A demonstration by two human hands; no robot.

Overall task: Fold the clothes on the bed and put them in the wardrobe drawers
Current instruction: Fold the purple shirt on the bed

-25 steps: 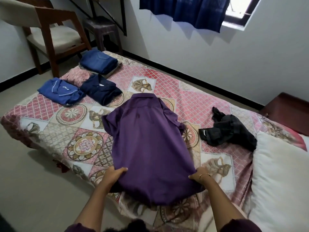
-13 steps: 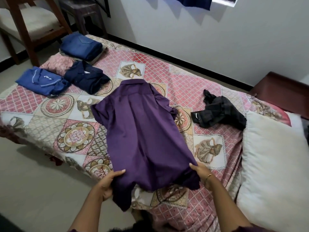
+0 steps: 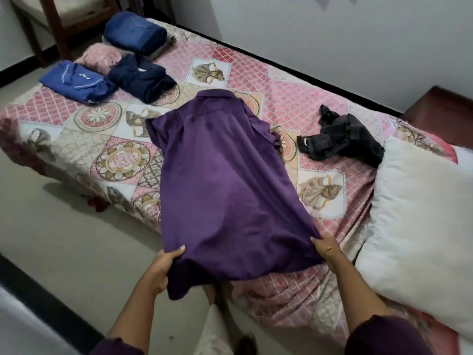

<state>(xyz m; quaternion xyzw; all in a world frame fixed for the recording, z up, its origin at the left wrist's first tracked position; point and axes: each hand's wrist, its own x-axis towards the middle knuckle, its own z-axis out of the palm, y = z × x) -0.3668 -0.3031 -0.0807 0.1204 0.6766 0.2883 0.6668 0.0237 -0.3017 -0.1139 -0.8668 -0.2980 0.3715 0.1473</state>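
Observation:
A purple shirt [image 3: 217, 180] lies lengthwise on the bed [image 3: 294, 80], collar toward the wall, with its hem lifted off the near edge. My left hand [image 3: 163, 267] grips the hem's left corner and my right hand [image 3: 326, 248] holds the right corner. A crumpled black garment [image 3: 343, 137] lies unfolded to the right of the shirt. At the far left end sit folded clothes: a blue shirt [image 3: 74, 82], a dark navy shirt [image 3: 140, 76], blue jeans [image 3: 135, 32] and a pink piece [image 3: 99, 57].
A white pillow [image 3: 419, 221] covers the bed's right end. A wooden chair [image 3: 58, 19] stands beyond the far left corner and a dark wooden surface [image 3: 442, 108] at the far right. Bare floor [image 3: 64, 242] runs along the bed's near side.
Both hands have lifted the purple shirt's hem off the bed and pulled it toward me. The view has tilted down and come nearer.

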